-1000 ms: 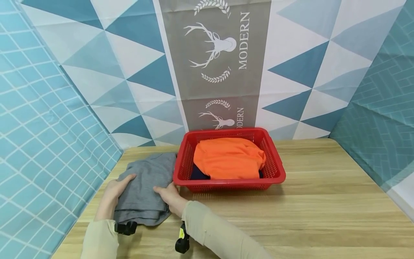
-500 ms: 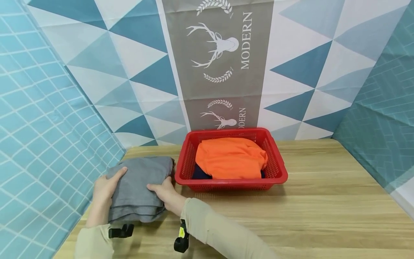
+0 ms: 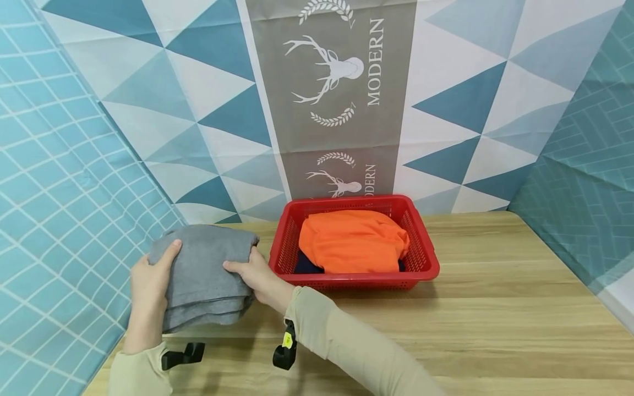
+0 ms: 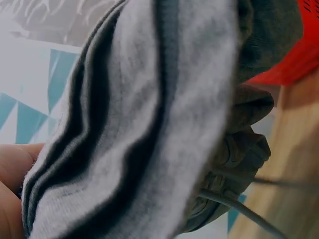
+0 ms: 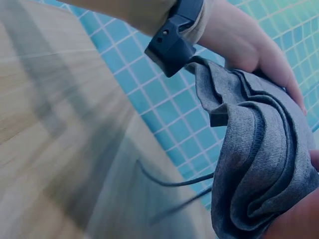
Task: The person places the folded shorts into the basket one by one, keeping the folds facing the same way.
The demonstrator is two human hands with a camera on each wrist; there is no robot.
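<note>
Between both hands hangs a folded grey garment [image 3: 208, 269], held up off the tabletop with several fabric layers stacked at its near edge. My left hand [image 3: 149, 283] grips its left side, thumb on top. On the right side my right hand [image 3: 260, 278] pinches it, thumb over the upper layer and the other fingers largely hidden beneath. Two thin cords dangle from the garment [image 5: 264, 154] in the right wrist view. Thick folds of the garment [image 4: 134, 119] fill the left wrist view, where part of the left hand [image 4: 15, 189] shows at the lower left.
A red perforated basket [image 3: 354, 279] stands to the right of the garment, with an orange cloth [image 3: 351, 242] over a dark navy cloth [image 3: 308, 265] inside. The wooden table [image 3: 495, 313] meets a blue tiled-pattern sheet [image 3: 64, 220] on the left and a patterned backdrop [image 3: 441, 99] behind.
Both hands have raised the grey garment from the table and shifted it left, away from the basket's side. The basket and the cloths in it stay put.
</note>
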